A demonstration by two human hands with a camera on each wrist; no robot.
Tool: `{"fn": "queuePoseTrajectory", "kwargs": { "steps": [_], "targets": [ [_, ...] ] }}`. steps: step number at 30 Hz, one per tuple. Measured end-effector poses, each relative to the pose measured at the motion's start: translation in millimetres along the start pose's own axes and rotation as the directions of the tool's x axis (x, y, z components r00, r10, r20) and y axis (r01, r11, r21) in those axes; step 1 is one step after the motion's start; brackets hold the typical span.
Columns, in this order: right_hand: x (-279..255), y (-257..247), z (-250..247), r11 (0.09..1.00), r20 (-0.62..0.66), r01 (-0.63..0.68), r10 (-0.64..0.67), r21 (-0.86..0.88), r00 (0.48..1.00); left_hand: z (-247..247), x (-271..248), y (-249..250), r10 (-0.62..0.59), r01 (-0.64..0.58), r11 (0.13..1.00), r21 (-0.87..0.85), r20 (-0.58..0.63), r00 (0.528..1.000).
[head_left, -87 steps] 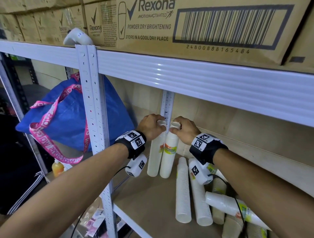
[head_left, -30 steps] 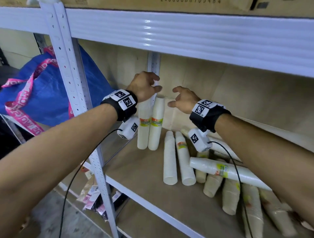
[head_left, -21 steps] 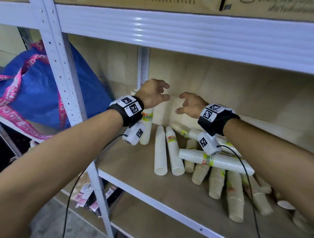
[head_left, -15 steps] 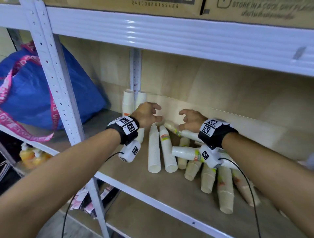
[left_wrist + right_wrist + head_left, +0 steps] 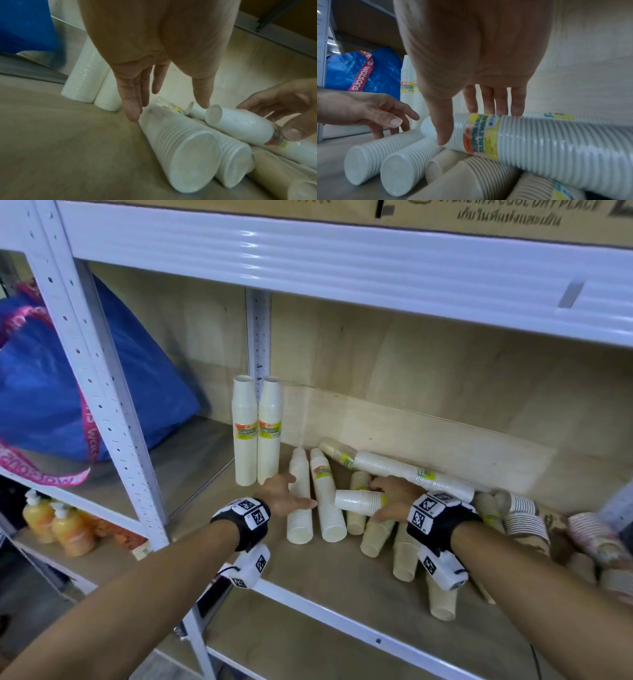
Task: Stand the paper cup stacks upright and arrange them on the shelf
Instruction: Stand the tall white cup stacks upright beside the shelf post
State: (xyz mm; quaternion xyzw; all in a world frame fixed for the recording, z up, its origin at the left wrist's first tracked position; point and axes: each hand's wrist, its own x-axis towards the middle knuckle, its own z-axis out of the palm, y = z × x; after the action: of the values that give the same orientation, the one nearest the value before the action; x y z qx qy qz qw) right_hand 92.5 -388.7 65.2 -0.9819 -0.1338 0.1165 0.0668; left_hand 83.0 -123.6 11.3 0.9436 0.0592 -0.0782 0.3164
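Note:
Two white cup stacks [image 5: 257, 433] stand upright side by side at the back left of the wooden shelf [image 5: 308, 587]. In front of them lie two white stacks, the left one [image 5: 299, 518] under my left hand [image 5: 291, 494]. Its fingers [image 5: 132, 115] are straight and straddle this stack's far end [image 5: 180, 142], one fingertip touching beside it. My right hand [image 5: 383, 498] grips a white labelled stack [image 5: 356, 501] lying crosswise on the pile, thumb [image 5: 442, 135] in front and fingers behind [image 5: 556, 148]. Several beige stacks [image 5: 404, 553] lie underneath.
A long white stack [image 5: 411, 474] lies along the back board. More cup stacks [image 5: 520, 518] lie piled to the right. The upper shelf beam [image 5: 342, 258] hangs low overhead. A white post [image 5: 92, 371] and a blue bag [image 5: 51, 392] stand at the left.
Both hands have left the tops of the two upright stacks and dropped to the lying pile. My right hand has taken hold of the crosswise stack; my left reaches over the leftmost lying one.

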Motion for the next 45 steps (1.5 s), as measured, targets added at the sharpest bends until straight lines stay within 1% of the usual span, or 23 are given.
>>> {"fn": "queuePoseTrajectory", "kwargs": {
  "steps": [3, 7, 10, 12, 16, 19, 24, 26, 30, 33, 37, 41, 45],
  "targets": [
    [2.1, 4.2, 5.6, 0.998, -0.019, -0.013, 0.012, -0.068, 1.000, 8.7, 1.5, 1.0, -0.028, 0.028, 0.999, -0.039, -0.011, 1.000],
    [7.6, 13.8, 13.5, 0.994, -0.059, -0.010, 0.004, -0.105, 0.998, 18.9, 5.4, -3.6, -0.047, 0.050, 0.987, -0.153, 0.026, 0.999],
    [12.7, 20.8, 18.3, 0.996, -0.076, -0.005, -0.002, -0.092, 0.997, 24.1, 7.3, -5.5, -0.053, 0.059, 0.972, -0.227, 0.033, 0.998],
    [13.4, 21.3, 19.2, 0.997, -0.078, 0.008, -0.014, -0.081, 0.997, 25.2, 9.4, -5.3, -0.068, 0.077, 0.966, -0.247, 0.042, 0.997],
    [13.2, 18.2, 17.3, 0.997, -0.071, 0.041, -0.046, -0.062, 0.996, 23.7, 10.9, -2.7, -0.129, 0.162, 0.920, -0.358, 0.115, 0.985],
    [12.6, 15.6, 15.7, 0.997, -0.072, 0.055, -0.059, -0.059, 0.996, 19.9, 9.0, -0.4, -0.152, 0.195, 0.906, -0.376, 0.142, 0.978],
    [9.5, 10.3, 10.2, 0.999, -0.086, 0.045, -0.047, -0.026, 0.995, 11.0, 4.3, -0.8, -0.142, 0.187, 0.921, -0.343, 0.151, 0.978],
    [8.0, 7.1, 5.7, 0.999, -0.098, 0.044, -0.045, -0.011, 0.994, 3.1, 1.1, 0.8, -0.122, 0.160, 0.930, -0.332, 0.131, 0.984],
    [4.8, -4.3, -9.6, 0.999, -0.140, 0.044, -0.044, -0.004, 0.989, -15.1, -6.1, 11.4, -0.074, 0.082, 0.942, -0.327, 0.038, 0.997],
    [5.4, -14.6, -23.5, 0.996, -0.209, 0.060, -0.045, 0.069, 0.977, -27.7, -11.6, 21.9, -0.005, -0.012, 0.934, -0.358, -0.046, 0.999],
    [4.6, -34.9, -50.1, 0.982, -0.325, 0.084, -0.025, 0.168, 0.945, -45.1, -18.4, 32.5, 0.069, -0.104, 0.932, -0.347, -0.111, 0.991],
    [5.4, -61.4, -73.0, 0.955, -0.420, 0.140, -0.019, 0.261, 0.907, -58.2, -20.6, 36.7, 0.067, -0.132, 0.927, -0.350, -0.192, 0.979],
    [10.4, -90.6, -81.4, 0.881, -0.487, 0.205, 0.033, 0.426, 0.873, -64.8, -24.6, 35.1, 0.061, -0.151, 0.924, -0.352, -0.253, 0.965]
  ]
}}
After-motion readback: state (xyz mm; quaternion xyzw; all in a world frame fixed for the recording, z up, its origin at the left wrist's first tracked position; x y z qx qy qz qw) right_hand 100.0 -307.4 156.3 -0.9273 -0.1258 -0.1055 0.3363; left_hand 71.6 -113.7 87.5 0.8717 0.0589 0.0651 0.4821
